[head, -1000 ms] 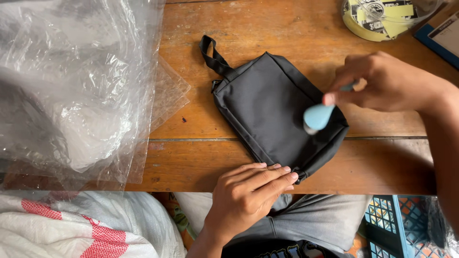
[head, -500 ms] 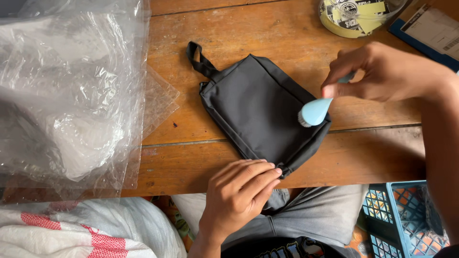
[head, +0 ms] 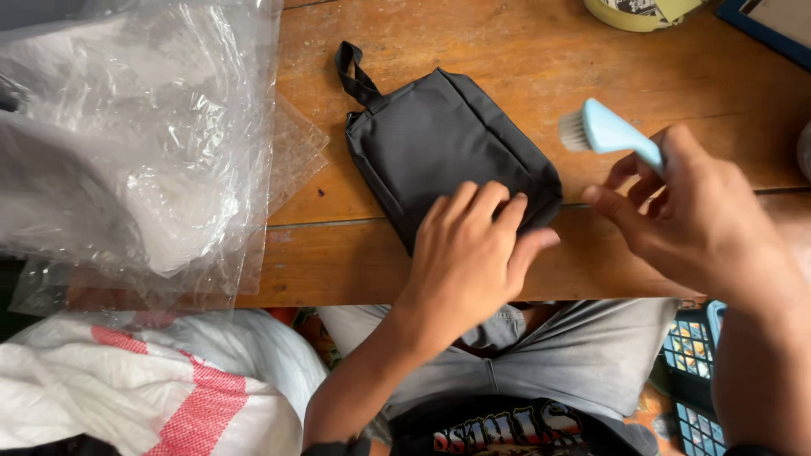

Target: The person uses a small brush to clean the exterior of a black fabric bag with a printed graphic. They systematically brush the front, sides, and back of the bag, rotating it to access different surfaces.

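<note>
A small black fabric pouch (head: 431, 143) with a strap loop lies flat on the wooden table (head: 524, 67). My left hand (head: 473, 253) rests palm-down on the pouch's near corner, fingers spread. My right hand (head: 701, 219) holds a light blue brush (head: 604, 131) by its handle, lifted just right of the pouch, bristles pointing left and clear of the fabric.
A heap of clear plastic bags (head: 127, 143) covers the table's left side. A white sack with red stripes (head: 144, 388) lies below it. A roll of tape (head: 642, 10) sits at the far edge, a blue crate (head: 697, 363) at lower right.
My right hand lifted the brush off the pouch and drew it to the right. My left hand slid forward from the table edge onto the pouch's near corner.
</note>
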